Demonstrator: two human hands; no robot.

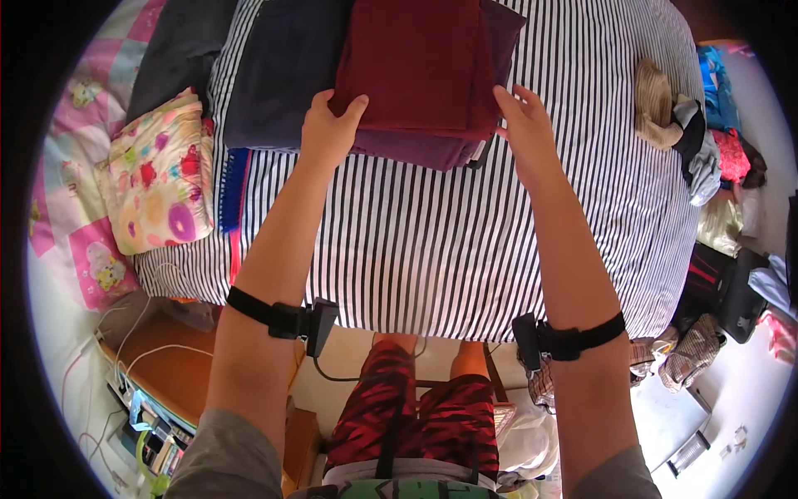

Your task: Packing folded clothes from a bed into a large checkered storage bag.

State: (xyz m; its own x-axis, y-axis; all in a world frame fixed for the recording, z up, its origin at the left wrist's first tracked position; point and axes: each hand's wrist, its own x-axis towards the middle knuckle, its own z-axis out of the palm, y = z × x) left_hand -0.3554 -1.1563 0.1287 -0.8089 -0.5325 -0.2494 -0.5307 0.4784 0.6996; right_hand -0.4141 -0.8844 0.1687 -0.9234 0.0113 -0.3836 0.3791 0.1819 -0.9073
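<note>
A folded maroon cloth (411,68) tops a stack on the striped bed sheet (424,249). Under it show a folded purple cloth (418,146) and, to the left, dark navy folded fabric (280,81). My left hand (330,128) rests at the maroon cloth's near left corner, thumb and forefinger spread; its other fingers are hidden. At the right edge of the stack is my right hand (527,128), fingers apart, the thumb tip close to the maroon fabric. Neither hand visibly pinches any cloth.
A floral folded quilt (162,181) and dark grey fabric (181,56) lie left. Blue fringed cloth (234,193) sticks out below the stack. A beige knitted item (654,106) sits right. Cables cross an orange-brown chair (168,362). Straps with black devices (321,327) circle both forearms.
</note>
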